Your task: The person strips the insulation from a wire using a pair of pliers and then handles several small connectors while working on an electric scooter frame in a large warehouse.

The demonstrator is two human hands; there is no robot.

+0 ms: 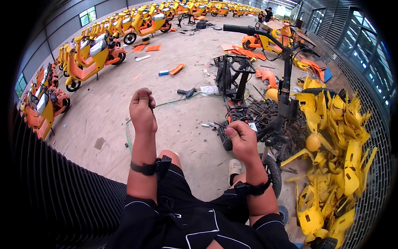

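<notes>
My left hand [143,104] is raised over the concrete floor, its fingers curled and pressed together. What it holds, if anything, is hidden. My right hand [243,140] is closed, thumb against the bent fingers, beside a stripped black scooter frame [237,89]. A thin dark rod end shows near its fingertips; I cannot tell whether it is held. The frame stands upright on the right, with bare handlebars [286,66] and a black front wheel [271,174] partly behind my right arm. A dark cordless power tool [186,92] lies on the floor between my hands, farther off.
Yellow body panels [327,166] are heaped at the right by the brick wall. Dark metal parts [271,118] lie behind the frame. Yellow scooters [93,58] stand in rows at left and back. A green hose [163,103], orange panels [177,69] and a blue can [163,72] lie on the floor.
</notes>
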